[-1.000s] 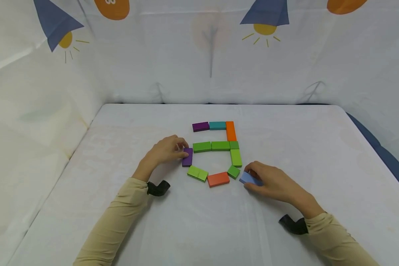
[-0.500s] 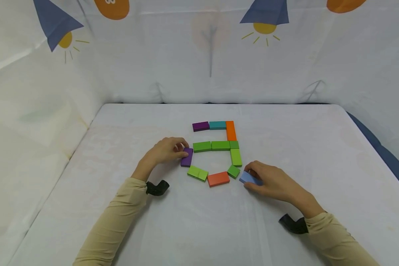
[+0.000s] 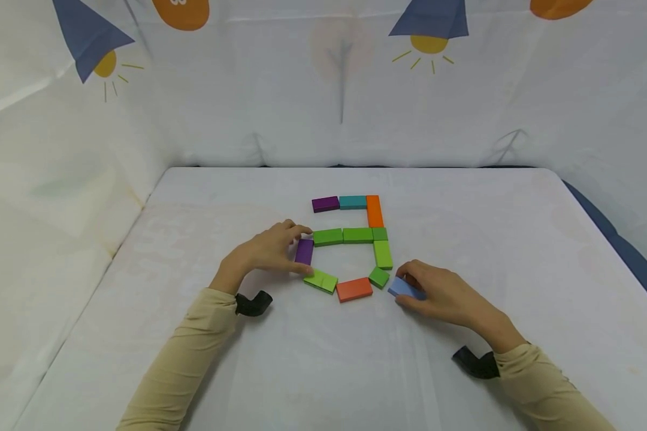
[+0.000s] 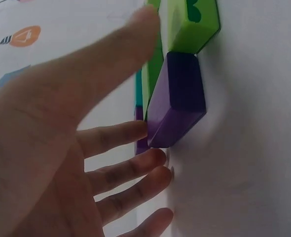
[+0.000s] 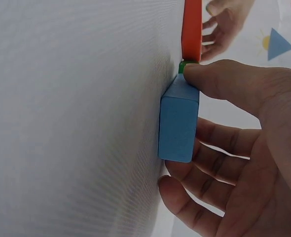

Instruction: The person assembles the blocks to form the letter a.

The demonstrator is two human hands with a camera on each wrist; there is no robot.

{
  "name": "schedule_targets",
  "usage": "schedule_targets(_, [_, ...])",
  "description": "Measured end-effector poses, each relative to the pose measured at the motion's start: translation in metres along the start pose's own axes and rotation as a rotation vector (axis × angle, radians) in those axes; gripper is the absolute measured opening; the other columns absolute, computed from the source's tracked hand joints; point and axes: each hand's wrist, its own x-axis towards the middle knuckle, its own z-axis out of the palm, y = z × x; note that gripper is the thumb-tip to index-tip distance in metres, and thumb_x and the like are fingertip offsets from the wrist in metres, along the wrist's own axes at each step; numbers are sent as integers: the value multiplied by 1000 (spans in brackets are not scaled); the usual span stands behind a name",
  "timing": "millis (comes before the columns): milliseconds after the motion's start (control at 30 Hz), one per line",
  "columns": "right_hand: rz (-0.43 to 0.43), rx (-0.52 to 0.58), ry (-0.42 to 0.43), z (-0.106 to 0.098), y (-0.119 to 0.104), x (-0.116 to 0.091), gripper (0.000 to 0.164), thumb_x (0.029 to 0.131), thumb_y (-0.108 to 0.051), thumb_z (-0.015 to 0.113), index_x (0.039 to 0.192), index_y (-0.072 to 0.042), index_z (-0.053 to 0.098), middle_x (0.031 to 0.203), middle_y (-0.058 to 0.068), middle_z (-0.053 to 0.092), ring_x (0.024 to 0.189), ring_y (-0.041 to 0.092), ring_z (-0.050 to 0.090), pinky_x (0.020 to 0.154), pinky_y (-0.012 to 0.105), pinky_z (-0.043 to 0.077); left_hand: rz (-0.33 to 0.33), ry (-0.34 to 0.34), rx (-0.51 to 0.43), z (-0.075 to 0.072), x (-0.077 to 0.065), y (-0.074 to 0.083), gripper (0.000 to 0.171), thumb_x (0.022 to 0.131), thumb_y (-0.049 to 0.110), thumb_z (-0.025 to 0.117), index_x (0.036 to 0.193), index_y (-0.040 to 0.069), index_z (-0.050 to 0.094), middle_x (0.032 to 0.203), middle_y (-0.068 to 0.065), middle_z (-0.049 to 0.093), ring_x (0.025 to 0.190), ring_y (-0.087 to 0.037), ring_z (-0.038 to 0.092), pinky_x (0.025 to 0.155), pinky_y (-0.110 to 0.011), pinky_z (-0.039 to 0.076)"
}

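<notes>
My left hand (image 3: 272,246) has spread around a purple block (image 3: 304,251) with its fingers loosely extended. In the head view its thumb tip reaches the lime green block (image 3: 320,280), and a fingertip lies by the left end of a green block (image 3: 327,237). Across the left wrist view, the purple block (image 4: 180,98) lies between thumb and fingers. On the right, my other hand (image 3: 437,292) pinches a light blue block (image 3: 406,289) near the small green block (image 3: 379,278). The right wrist view has the thumb on one side of the blue block (image 5: 177,128), fingers on the other.
An orange-red block (image 3: 354,290) lies at the near side of the arrangement. A lime block (image 3: 383,255), an orange block (image 3: 374,211), a teal block (image 3: 353,202) and a dark purple block (image 3: 325,204) form its right and far parts. A white printed cloth (image 3: 302,90) hangs behind the table.
My left hand lets go of the purple block and spreads, its thumb moving nearer to the lime block. The purple block's lower end tilted slightly left, then came back. The right hand stays still.
</notes>
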Motion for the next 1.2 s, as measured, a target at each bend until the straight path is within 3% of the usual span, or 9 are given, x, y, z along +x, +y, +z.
schedule_targets(267, [1, 8, -2, 0, 0, 1, 39, 82, -33, 72, 112, -15, 55, 89, -10, 58, 75, 4, 52, 67, 21, 48, -23, 20, 71, 4, 1, 4, 80, 73, 55, 73, 137, 15, 46, 128, -10, 47, 114, -25, 48, 97, -44, 43])
schedule_targets(1200, [-17, -13, 19, 2, -2, 2, 41, 81, -36, 73, 111, -15, 56, 88, -11, 57, 75, 3, 51, 67, 21, 47, -17, 3, 59, 6, 1, 4, 72, 80, 56, 66, 136, 15, 47, 133, -11, 44, 117, -27, 44, 100, -47, 39])
